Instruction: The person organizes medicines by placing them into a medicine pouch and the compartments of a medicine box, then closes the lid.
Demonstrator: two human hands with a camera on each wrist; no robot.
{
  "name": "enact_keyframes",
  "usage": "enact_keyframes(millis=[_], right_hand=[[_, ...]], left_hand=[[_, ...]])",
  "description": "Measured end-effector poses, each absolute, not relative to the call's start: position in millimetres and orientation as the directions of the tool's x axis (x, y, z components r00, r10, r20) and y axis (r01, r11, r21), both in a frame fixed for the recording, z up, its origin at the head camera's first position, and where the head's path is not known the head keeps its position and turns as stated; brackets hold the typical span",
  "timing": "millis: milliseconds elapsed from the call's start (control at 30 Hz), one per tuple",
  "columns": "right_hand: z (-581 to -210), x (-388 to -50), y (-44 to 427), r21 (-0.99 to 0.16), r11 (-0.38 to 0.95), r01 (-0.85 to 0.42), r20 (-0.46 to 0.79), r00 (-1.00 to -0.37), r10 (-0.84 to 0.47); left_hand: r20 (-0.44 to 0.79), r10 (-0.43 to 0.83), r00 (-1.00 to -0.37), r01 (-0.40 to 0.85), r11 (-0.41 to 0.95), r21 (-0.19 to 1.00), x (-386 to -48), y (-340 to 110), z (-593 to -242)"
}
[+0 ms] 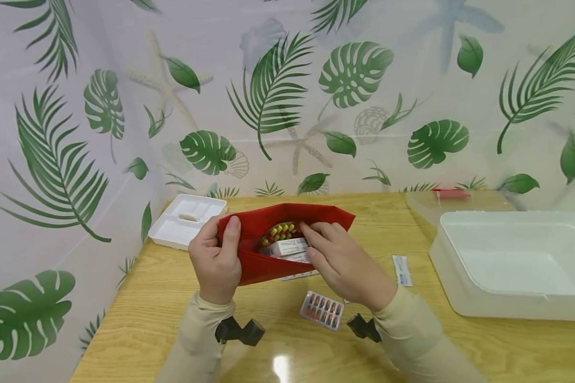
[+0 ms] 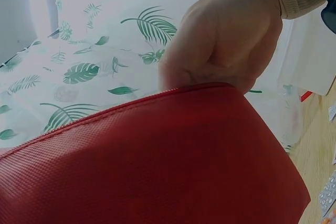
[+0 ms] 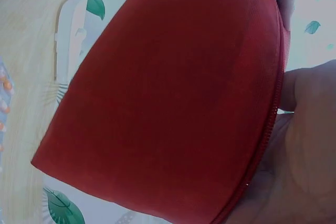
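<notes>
A red zippered pouch (image 1: pixel 263 268) is held up with its mouth spread wide. Inside lie a yellow-and-red capsule blister (image 1: pixel 280 232) and white medicine boxes (image 1: pixel 289 247). My left hand (image 1: pixel 215 260) grips the pouch's left end, thumb over the rim. At the right side of the mouth, my right hand (image 1: pixel 347 263) holds the edge, fingertips reaching inside and thumb by the front rim. The left wrist view has the left hand (image 2: pixel 226 40) behind the pouch (image 2: pixel 157 156); in the right wrist view the right hand (image 3: pixel 304 150) is at the zipper edge of the pouch (image 3: pixel 163 93), its fingertips hidden.
A capsule blister (image 1: pixel 322 310) lies on the wooden table (image 1: pixel 148 319) below the pouch, with another pack (image 1: pixel 299 275) partly beneath it. Right of them are a small white packet (image 1: pixel 402 270) and a large translucent bin (image 1: pixel 508 298). A white compartment tray (image 1: pixel 172 229) stands back left.
</notes>
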State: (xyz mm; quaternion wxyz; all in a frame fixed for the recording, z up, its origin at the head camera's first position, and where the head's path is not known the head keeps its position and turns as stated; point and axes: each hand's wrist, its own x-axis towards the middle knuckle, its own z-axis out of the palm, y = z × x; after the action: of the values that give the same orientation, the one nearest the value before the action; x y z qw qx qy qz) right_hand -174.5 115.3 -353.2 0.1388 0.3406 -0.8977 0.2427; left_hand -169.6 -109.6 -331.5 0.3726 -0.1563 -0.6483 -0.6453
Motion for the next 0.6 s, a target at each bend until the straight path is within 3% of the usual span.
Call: enact_keyframes(millis=[333,600], right_hand=[[-361.4,-173.0,107.7,-0.343,0.633,-0.694,0.443,-0.714,-0.543],[-352.4,-181.0,120.6,-0.408,0.568,-0.715,0.673,-0.656,-0.342]], left_hand=[[0.681,-0.289,-0.672,0.674,0.14,0.725,-168.3,-111.6,-334.3],[0.633,-0.424,-0.648,0.647,0.132,0.751,-177.1,-123.7,-330.4]])
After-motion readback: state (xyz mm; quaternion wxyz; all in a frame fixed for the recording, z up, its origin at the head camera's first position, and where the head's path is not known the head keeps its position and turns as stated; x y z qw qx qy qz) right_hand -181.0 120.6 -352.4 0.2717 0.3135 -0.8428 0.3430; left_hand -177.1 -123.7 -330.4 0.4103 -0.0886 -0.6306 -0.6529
